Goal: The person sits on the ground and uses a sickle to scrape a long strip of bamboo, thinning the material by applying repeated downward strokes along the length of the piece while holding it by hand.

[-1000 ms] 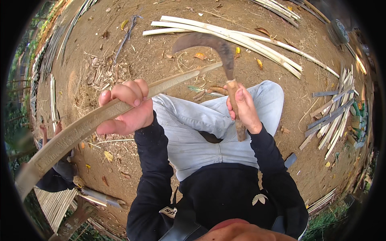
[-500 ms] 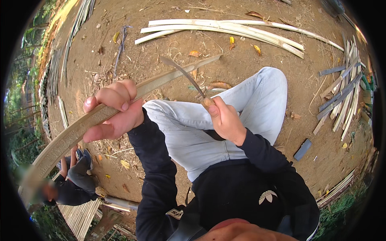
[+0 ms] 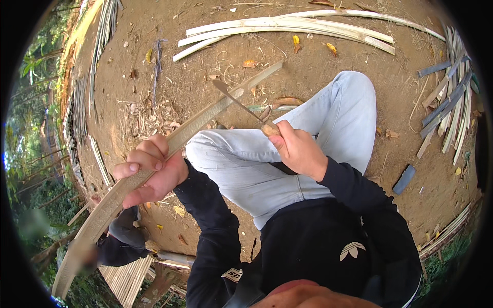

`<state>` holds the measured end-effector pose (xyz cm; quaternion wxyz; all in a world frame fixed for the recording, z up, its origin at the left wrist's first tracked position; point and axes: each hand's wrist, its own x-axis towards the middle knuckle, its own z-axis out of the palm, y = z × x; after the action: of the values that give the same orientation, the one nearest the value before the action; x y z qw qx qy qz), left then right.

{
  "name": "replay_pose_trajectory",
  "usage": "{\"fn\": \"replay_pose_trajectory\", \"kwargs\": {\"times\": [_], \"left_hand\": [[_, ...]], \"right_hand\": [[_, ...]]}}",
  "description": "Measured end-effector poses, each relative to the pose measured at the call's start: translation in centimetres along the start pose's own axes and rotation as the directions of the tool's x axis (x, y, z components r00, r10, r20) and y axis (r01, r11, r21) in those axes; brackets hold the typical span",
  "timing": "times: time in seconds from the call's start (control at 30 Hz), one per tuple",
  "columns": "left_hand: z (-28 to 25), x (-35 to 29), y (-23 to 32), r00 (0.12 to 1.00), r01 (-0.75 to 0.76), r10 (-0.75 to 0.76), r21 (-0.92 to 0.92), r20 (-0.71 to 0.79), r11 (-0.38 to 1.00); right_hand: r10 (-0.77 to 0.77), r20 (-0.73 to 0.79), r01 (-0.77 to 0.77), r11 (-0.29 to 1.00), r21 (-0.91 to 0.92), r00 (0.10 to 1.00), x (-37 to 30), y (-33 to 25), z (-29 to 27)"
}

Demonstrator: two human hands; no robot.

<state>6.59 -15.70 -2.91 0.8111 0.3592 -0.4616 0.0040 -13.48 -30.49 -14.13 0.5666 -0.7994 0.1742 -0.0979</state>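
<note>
While supine, left hand [image 3: 169,173] around strip [image 3: 205,116].

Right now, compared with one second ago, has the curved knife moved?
Yes. Against the pale strips ahead, the curved knife has moved lower in the view: its blade overlapped them earlier, and now shows clearly below them.

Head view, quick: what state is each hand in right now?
Left hand: closed on the long tan strip.
Right hand: closed, gripping the knife by its wooden handle.
</note>
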Motion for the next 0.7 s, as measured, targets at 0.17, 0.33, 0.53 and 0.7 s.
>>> {"fn": "replay_pose_trajectory", "kwargs": {"times": [0.17, 0.33, 0.53, 0.7], "left_hand": [[-0.5, -0.4, 0.2, 0.998, -0.027, 0.027, 0.010, -0.050, 1.000], [-1.8, -0.6, 0.4, 0.996, -0.012, 0.014, 0.029, -0.089, 1.000], [-3.1, -1.0, 0.5, 0.987, -0.025, 0.038, 0.083, -0.155, 0.996], [-3.2, -1.4, 0.5, 0.974, -0.031, 0.051, 0.094, -0.222, 0.995]], "right_hand": [[0.124, 0.006, -0.123, 0.989, -0.088, 0.992, 1.5, 1.1, 0.6], [0.050, 0.000, -0.050, 0.995, -0.083, 0.999, 1.1, 1.2, 1.3], [0.081, 0.076, -0.077, 0.995, -0.058, 0.994, 0.7, 0.4, 0.5], [0.151, 0.073, -0.139, 0.979, -0.146, 0.986, 2.3, 0.6, 1.4]]}}
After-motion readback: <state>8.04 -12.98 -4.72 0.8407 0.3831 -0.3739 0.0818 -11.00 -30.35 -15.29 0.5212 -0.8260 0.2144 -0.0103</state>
